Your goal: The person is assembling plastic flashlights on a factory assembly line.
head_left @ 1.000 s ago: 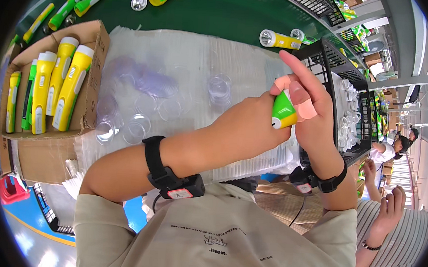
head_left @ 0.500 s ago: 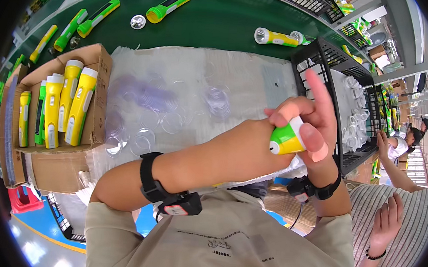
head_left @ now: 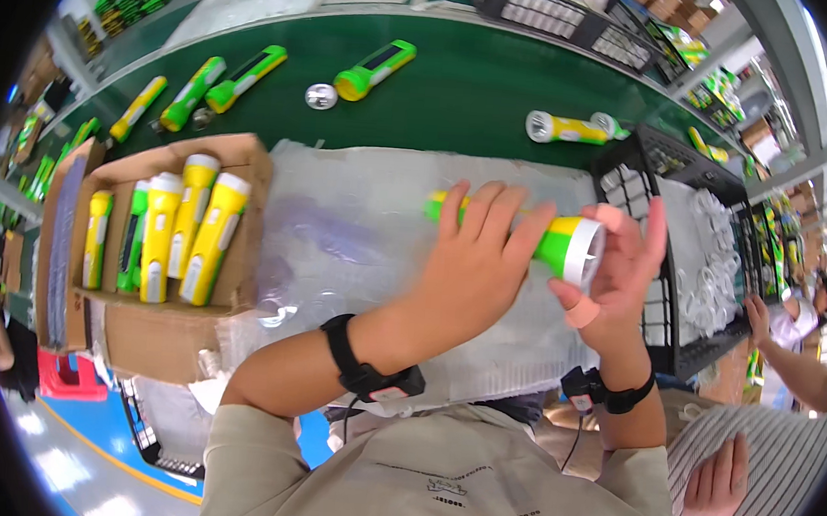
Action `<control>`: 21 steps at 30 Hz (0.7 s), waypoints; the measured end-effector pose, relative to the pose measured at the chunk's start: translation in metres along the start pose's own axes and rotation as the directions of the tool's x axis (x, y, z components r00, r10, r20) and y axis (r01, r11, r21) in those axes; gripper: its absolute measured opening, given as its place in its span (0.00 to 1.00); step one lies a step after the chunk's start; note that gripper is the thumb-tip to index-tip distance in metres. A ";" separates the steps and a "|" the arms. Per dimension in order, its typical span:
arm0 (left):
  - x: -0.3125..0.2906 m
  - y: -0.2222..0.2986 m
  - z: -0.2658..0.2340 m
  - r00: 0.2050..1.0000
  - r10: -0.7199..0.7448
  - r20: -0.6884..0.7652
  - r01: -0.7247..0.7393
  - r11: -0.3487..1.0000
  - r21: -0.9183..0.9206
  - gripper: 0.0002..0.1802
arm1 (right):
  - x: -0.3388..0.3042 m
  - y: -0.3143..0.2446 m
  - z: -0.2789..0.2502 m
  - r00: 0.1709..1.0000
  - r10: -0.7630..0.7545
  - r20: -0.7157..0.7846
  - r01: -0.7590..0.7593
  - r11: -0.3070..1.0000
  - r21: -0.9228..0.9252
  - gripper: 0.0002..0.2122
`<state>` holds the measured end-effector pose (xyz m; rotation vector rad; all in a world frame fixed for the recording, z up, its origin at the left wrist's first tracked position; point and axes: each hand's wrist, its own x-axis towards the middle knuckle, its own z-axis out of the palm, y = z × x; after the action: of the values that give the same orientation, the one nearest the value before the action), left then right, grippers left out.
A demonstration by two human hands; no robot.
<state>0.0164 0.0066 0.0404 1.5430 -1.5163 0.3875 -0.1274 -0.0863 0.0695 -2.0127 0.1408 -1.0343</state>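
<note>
A green and yellow flashlight [head_left: 555, 246] with a white head ring lies sideways above the work surface. My left hand [head_left: 482, 244] is closed around its body, fingers over the top, hiding much of the barrel. At the head end, my right hand [head_left: 624, 268] has its thumb and a bent finger on either side of the white ring, with another finger pointing up. Bands wrap its thumb and one fingertip. Below the hands, a plastic-covered sheet [head_left: 399, 329] carries clear round discs [head_left: 324, 233] at left, some in purplish stacks.
On the left stands a cardboard box [head_left: 254, 209] of yellow and green flashlights [head_left: 161, 231]. A black crate [head_left: 663, 319] of white rings [head_left: 705, 269] stands right. More flashlights [head_left: 379, 69] and a loose reflector [head_left: 320, 96] lie on the green bench [head_left: 444, 97]. A co-worker's hand [head_left: 716, 485] is at lower right.
My hands have turned the flashlight so its head faces right and its body shows. My left hand has moved back along the barrel. The whole view has shifted, showing more of the far bench.
</note>
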 end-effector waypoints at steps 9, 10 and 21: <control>0.011 0.006 -0.020 0.959 0.189 -0.210 -0.256 0.896 -0.362 0.28 | 0.164 0.094 0.064 0.969 0.243 0.045 -0.206 0.897 -0.391 0.20; 0.012 0.005 -0.024 0.953 0.214 -0.213 -0.282 0.882 -0.379 0.27 | 0.179 0.111 0.078 0.940 0.341 0.027 -0.295 0.848 -0.441 0.19; 0.042 -0.039 -0.064 0.996 0.076 -0.044 -0.086 0.925 -0.369 0.26 | 0.238 0.188 0.135 0.800 0.466 0.378 0.306 0.224 -0.925 0.29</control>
<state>0.0829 0.0227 0.0916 1.1758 -1.5322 0.1551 0.1729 -0.2256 0.0393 -3.3731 0.7330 0.0432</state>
